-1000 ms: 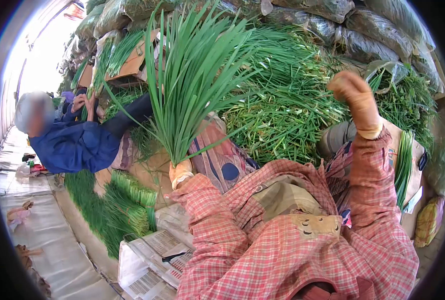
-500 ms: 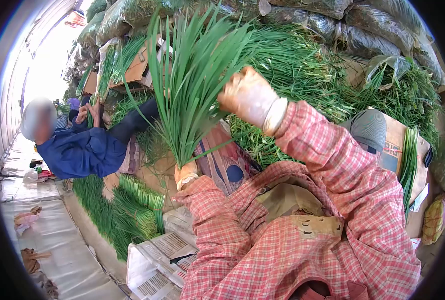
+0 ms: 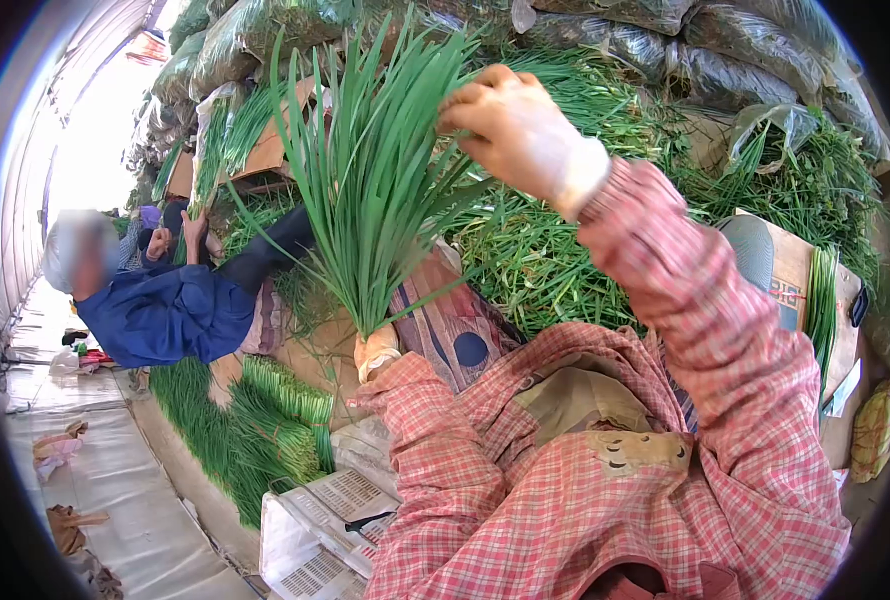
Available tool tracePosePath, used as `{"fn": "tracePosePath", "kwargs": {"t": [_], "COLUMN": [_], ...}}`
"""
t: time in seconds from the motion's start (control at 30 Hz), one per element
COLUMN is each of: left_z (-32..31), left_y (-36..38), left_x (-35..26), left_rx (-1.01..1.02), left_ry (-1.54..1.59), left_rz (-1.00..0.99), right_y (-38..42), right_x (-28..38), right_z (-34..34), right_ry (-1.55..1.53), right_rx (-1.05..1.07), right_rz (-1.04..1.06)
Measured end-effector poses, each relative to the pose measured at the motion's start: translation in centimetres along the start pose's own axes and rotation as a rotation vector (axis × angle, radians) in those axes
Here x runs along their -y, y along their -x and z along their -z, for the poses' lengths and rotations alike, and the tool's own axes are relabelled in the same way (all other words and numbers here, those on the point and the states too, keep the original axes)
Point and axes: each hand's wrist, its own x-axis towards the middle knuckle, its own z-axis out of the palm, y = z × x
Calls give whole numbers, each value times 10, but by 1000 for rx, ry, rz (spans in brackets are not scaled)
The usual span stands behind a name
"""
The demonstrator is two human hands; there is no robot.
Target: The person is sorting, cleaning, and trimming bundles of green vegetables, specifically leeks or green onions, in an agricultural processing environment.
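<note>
My gloved left hand is closed around the base of a bunch of long green chives, whose leaves fan upward. At the fan's upper right edge is my gloved right hand, with bent fingers a little apart beside the leaf tips. Nothing gripped shows in it, though the inner side of the fingers is partly hidden. Behind and below it spreads a large heap of loose chives. Tied chive bundles lie to the lower left, near my left forearm.
A co-worker in a blue jacket sits on the left, hands on other chives. Stuffed plastic sacks are stacked along the back. At right, a tied bundle lies against cardboard. A printed white box stands before me.
My right hand has risen along the right side of the bunch, and its fingers have loosened. The leaves lean slightly more to the left. My left hand stays at the base.
</note>
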Motion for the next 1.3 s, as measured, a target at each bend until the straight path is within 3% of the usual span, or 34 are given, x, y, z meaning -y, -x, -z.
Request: {"fn": "tracePosePath", "kwargs": {"t": [0.1,0.23,0.37,0.47,0.6,0.87,1.0,1.07,1.13,1.2,1.27,1.3], "left_z": [0,-2,-3,-3,-1,-1,-2,-1,5,3,2,3], "left_y": [1,2,0,0,1,3,2,-1,-27,-32,-13,-3], "left_x": [0,1,2,3,4,1,3,6,17,18,3,-6], "left_rx": [-9,-14,-17,-17,-25,-18,-6,-1,64,73,34,20], "left_ry": [-45,-98,-132,-148,-162,-162,-47,13,963,1397,1353,1355], "left_rz": [-17,-34,-50,-54,-70,-64,-90,-100,215,331,251,217], "right_y": [-25,-31,-25,-18,-12,3,20,31,44,68,112,141], "right_x": [-9,-17,-16,-20,-15,1,-14,-42,-68,-104,-167,-199], "right_z": [-24,-37,-34,-38,-38,-49,-44,-36,-7,25,40,41], "right_ry": [236,227,-33,-610,-807,-878,-592,-579,-618,-476,-182,140], "right_rx": [154,63,282,354,431,348,57,-114,-263,-376,-260,-29], "right_rz": [-137,-158,-272,-315,-368,-522,-378,-471,-611,-716,-871,-815]}}
